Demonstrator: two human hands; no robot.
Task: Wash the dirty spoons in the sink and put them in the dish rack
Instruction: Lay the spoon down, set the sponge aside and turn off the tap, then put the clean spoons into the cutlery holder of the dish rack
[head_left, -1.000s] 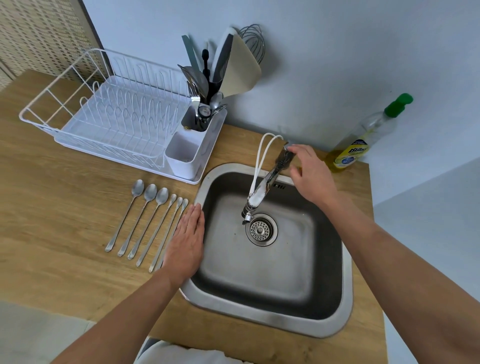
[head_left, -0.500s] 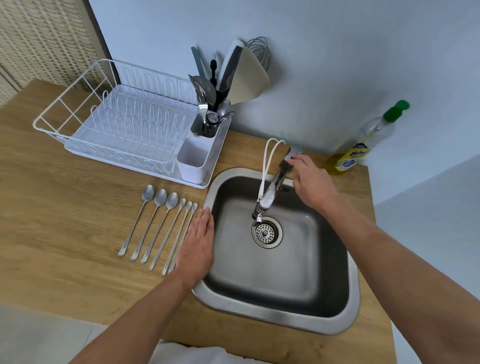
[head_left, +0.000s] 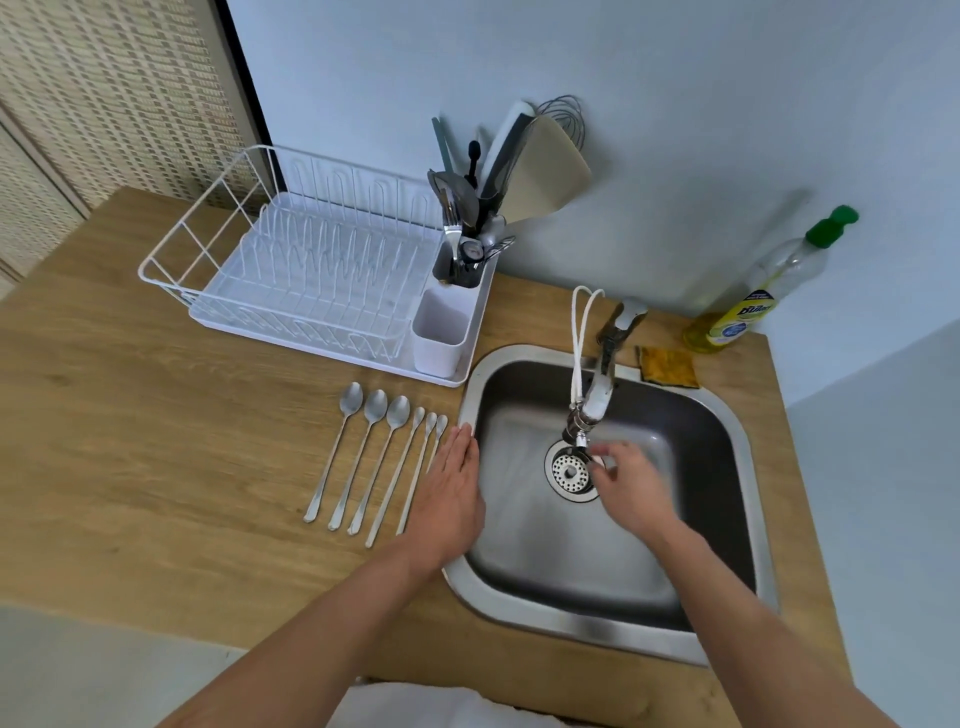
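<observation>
- Six spoons (head_left: 382, 460) lie in a row on the wooden counter (head_left: 156, 441): three with big bowls and three thin ones with small bowls.
- One steel sink (head_left: 727, 426).
- One tap (head_left: 597, 395).
- One drain strainer (head_left: 570, 472).
- One white dish rack (head_left: 291, 270) (with two cups for cutlery on its side).
- One soap bottle (head_left: 763, 291) with a green cap.
- One yellow sponge (head_left: 667, 366).
- Two hands: left hand (head_left: 449, 499) and right hand (head_left: 631, 488).
- The tools in the dark cup (head_left: 462, 265) are too crowded to count, maybe seven or eight.

Wooden countertop (head_left: 156, 415), pale blue wall (head_left: 675, 104).
</observation>
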